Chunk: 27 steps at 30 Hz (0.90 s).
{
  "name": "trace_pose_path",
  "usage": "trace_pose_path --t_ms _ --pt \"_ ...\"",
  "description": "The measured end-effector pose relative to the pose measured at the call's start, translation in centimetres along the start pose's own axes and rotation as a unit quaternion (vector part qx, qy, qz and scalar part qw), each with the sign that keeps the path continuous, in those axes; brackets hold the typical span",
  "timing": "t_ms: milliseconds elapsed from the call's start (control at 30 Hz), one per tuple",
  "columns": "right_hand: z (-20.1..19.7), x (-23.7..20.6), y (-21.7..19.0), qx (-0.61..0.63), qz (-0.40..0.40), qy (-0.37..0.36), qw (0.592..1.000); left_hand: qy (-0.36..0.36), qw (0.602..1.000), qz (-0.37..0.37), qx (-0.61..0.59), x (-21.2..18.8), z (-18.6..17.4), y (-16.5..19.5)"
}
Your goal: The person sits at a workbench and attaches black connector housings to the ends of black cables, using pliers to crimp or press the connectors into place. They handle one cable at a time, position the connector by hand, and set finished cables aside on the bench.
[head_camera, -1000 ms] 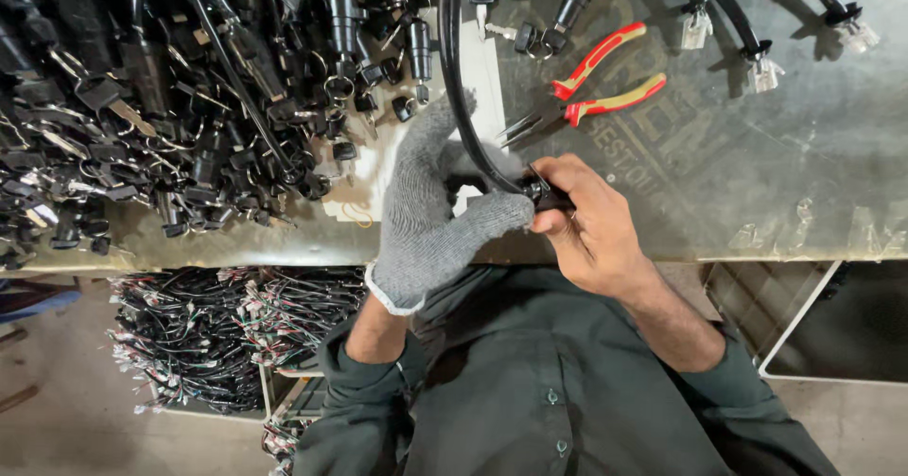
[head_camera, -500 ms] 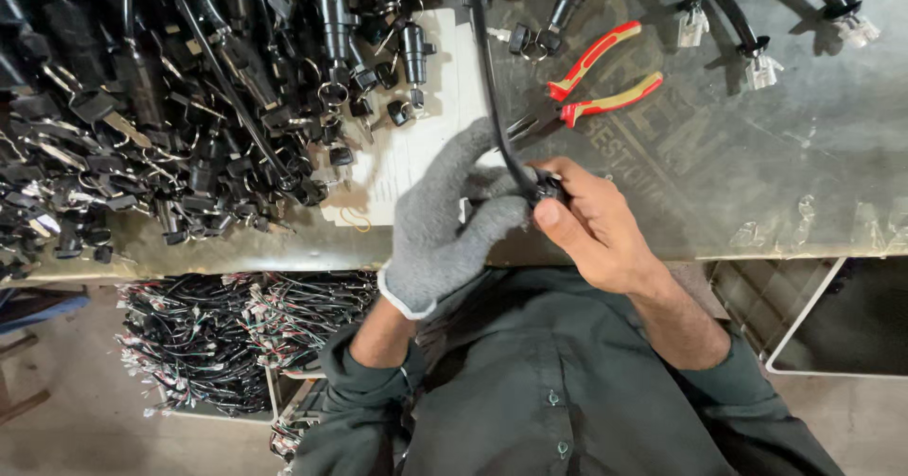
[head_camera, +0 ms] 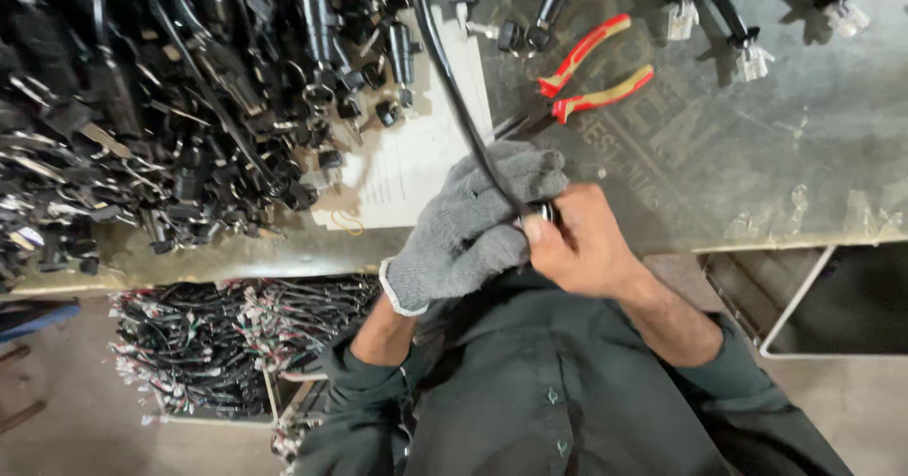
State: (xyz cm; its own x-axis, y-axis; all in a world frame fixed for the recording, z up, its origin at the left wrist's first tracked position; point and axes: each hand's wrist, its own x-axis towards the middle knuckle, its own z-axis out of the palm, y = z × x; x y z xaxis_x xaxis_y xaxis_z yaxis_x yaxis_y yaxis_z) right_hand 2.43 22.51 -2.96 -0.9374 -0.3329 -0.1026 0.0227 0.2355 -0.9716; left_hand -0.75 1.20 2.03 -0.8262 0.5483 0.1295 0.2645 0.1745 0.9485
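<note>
On a scuffed grey bench point(head_camera: 757, 154), one pliers point(head_camera: 591, 83) lies at 1 o'clock of two hands, gloved left point(head_camera: 468, 230) and bare right point(head_camera: 577, 244), both gripping one black cable point(head_camera: 454, 97).

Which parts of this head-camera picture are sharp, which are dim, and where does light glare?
Head view: the gloved left hand, bare right hand and black cable are sharp; the pile of black parts is dark and hard to separate; the table shows pale sheen; the pliers are crisp; straight edges bow slightly toward the frame borders.
</note>
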Motion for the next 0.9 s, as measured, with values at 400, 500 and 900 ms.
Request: trace_pose_path --t_ms 400,500,900 --pt "-1.7 -0.1 -0.1 0.219 -0.070 -0.258 0.939 -0.087 0.982 0.099 -0.134 1.0 -1.5 1.0" --pt "-0.4 -1.1 2.4 0.316 -0.041 -0.201 0.926 0.028 0.986 0.040 -0.158 0.6 -0.2 2.2" --pt "1.2 3.0 -0.4 0.042 -0.114 0.103 0.987 0.169 0.928 -0.167 -0.287 0.9 3.8 -0.2"
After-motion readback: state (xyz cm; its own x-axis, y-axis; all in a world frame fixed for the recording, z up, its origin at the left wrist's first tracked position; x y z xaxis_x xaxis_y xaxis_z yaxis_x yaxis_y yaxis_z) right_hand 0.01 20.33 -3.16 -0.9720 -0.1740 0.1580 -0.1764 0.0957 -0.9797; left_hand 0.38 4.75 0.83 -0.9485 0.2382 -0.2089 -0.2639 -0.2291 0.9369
